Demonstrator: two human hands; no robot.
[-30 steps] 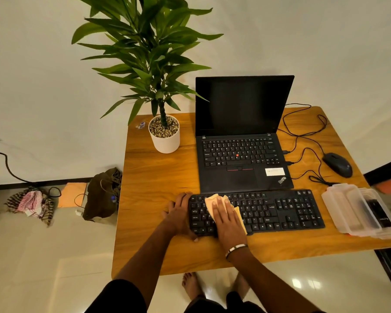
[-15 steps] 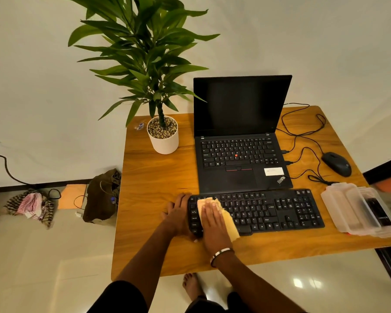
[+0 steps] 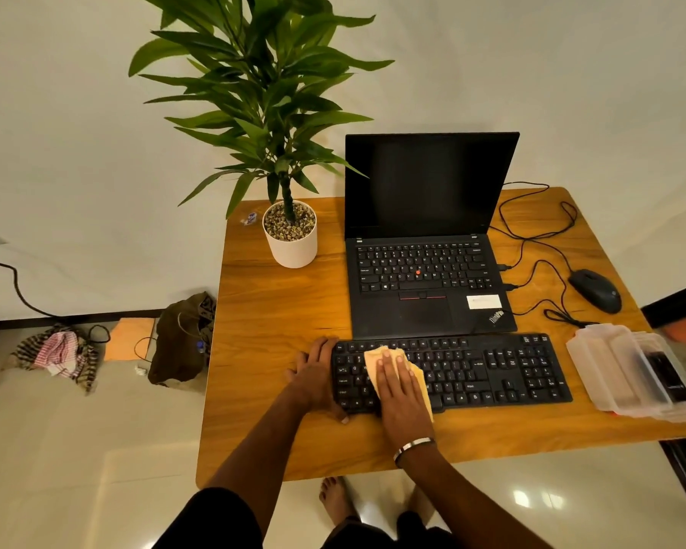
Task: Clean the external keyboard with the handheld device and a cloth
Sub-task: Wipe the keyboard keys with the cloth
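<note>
Right hand (image 3: pixel 399 384), fingers flat, is pressing cloth (image 3: pixel 416 376) onto keyboard (image 3: pixel 492 366), left part. Left hand (image 3: pixel 313 376) is gripping keyboard's left end, fingers curled.

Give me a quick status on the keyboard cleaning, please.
Right hand flat, pressing cloth on keyboard's left half. Left hand grips its left end. Nothing in the way; laptop sits right behind.
</note>
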